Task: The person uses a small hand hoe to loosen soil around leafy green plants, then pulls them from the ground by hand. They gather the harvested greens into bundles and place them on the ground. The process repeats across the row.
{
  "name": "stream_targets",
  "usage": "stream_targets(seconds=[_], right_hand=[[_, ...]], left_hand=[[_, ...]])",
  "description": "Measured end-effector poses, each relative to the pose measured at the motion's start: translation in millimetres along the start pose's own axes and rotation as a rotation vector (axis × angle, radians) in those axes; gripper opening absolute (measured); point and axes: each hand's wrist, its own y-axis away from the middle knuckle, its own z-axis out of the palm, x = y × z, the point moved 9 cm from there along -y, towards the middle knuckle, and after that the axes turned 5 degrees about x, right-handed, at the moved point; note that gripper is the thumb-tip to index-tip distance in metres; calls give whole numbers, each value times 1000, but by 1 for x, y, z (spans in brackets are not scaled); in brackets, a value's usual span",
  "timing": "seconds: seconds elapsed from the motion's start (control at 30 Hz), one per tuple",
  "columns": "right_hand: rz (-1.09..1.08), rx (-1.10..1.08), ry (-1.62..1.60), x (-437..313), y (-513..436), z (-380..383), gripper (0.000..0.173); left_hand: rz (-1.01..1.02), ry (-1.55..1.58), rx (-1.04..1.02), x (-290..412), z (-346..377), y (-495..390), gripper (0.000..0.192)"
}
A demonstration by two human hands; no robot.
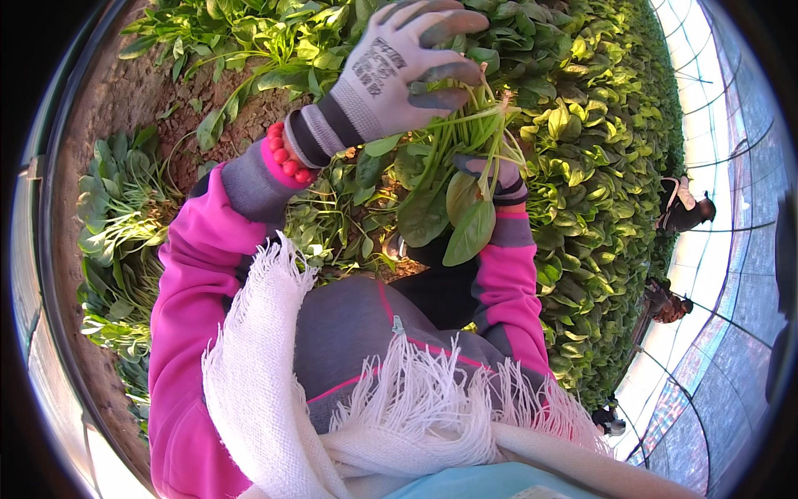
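Note:
A bunch of spinach (446, 143) is held up before me, its pale root ends uppermost and its broad leaves hanging down. My right hand (495, 171), in a dark-palmed knit glove, grips the stems from the right and is partly hidden behind them. Above and to the left, my left hand (411, 68) has its fingers spread beside the root ends. Its light grey glove has dirty fingertips and dark printing on the back. The palm faces away, so any light contact with the stems is hidden.
Dense spinach plants (586, 187) fill the right side. Cut spinach piles (118, 212) lie on bare soil (100, 349) at the left. My white fringed scarf (268, 362) hangs low in front. Other people (682, 206) are at the far right, near the plastic greenhouse wall (742, 249).

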Motion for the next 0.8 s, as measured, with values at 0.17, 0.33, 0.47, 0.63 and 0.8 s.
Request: stream_targets(seconds=[0.17, 0.33, 0.47, 0.63, 0.8], right_hand=[[32, -52, 44, 2, -1, 4, 65], [66, -70, 225, 23, -8, -8, 68], [126, -102, 294, 30, -6, -11, 68], [126, -54, 391, 26, -4, -9, 66], [91, -84, 332, 21, -6, -2, 63]], left_hand=[[-23, 44, -78, 6, 9, -1, 19], [-56, 51, -222, -4, 30, 11, 21], [14, -27, -217, -4, 34, 13, 16], [58, -78, -181, 3, 31, 9, 15], [-22, 134, 70, -12, 1, 4, 14]])
